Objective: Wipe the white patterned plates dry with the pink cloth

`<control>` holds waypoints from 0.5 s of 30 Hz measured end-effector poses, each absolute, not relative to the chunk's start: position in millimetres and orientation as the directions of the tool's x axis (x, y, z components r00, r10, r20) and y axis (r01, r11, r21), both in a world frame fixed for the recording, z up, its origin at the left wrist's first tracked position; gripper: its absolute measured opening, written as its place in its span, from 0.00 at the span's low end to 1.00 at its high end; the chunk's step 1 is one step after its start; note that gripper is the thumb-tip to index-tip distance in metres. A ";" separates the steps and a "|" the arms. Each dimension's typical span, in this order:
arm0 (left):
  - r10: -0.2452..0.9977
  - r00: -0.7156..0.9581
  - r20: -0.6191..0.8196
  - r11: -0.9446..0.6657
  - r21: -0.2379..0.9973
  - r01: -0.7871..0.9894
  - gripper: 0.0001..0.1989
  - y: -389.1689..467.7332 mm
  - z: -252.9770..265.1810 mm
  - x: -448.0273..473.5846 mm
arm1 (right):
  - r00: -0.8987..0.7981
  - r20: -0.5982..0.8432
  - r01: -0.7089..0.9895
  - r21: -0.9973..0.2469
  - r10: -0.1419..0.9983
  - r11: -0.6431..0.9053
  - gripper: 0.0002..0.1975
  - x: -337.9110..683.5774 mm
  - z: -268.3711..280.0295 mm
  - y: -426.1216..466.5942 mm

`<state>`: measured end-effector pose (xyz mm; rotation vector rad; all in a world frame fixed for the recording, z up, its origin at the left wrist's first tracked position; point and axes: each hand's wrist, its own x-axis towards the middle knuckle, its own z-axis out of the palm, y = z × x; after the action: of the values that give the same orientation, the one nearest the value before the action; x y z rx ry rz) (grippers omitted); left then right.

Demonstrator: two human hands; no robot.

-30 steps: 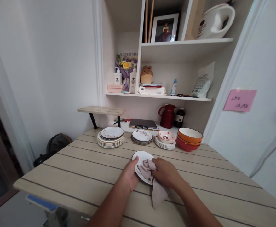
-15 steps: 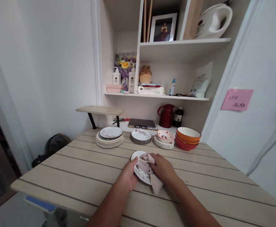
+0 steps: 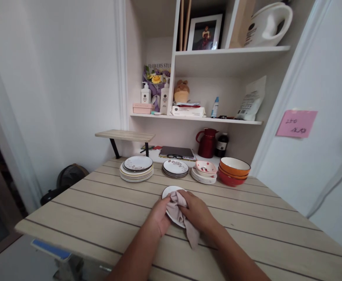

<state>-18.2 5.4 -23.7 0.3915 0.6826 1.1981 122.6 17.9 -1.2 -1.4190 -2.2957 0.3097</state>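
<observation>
A small white plate (image 3: 169, 190) with a dark rim is tilted up over the table in front of me. My left hand (image 3: 160, 215) grips its left edge, thumb on the upper face. Bunched in my right hand (image 3: 196, 210) is a pinkish-grey cloth (image 3: 177, 203), pressed against the plate's face. One end of the cloth hangs past the lower rim. The cloth and fingers hide most of the plate's face.
Along the table's (image 3: 106, 210) back stand a large plate stack (image 3: 136, 177), a smaller plate stack (image 3: 175, 168), small plates (image 3: 203, 179) topped by a pink-patterned bowl (image 3: 206, 168), and orange and red bowls (image 3: 234, 171). Behind are a red jug (image 3: 207, 143) and a dark bottle (image 3: 221, 145).
My right hand has slid the cloth left across the plate toward my left thumb, covering the printed pattern. My left hand keeps its hold. The view has shifted slightly.
</observation>
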 end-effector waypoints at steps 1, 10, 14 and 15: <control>0.940 0.202 -0.274 0.333 0.616 -0.714 0.17 5.5 -23.8 -18.1 | -0.365 0.228 0.808 -0.405 0.903 0.429 0.19 123.0 -1.1 19.5; 0.926 0.231 -0.299 0.375 0.643 -0.668 0.19 5.2 -25.8 -19.2 | -0.287 0.083 0.918 -0.260 0.954 0.299 0.16 134.6 8.1 16.9; 0.929 0.220 -0.298 0.367 0.654 -0.662 0.18 6.1 -27.2 -18.2 | -0.366 0.065 0.891 -0.262 0.928 0.370 0.16 135.4 9.4 10.8; 0.932 0.214 -0.293 0.359 0.656 -0.664 0.18 6.5 -27.4 -17.8 | -0.383 0.075 0.877 -0.283 0.921 0.388 0.16 133.5 8.9 9.8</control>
<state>-17.8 6.5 -27.4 0.4359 0.7314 1.1568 133.5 9.8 8.9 -1.5998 -2.4265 0.2899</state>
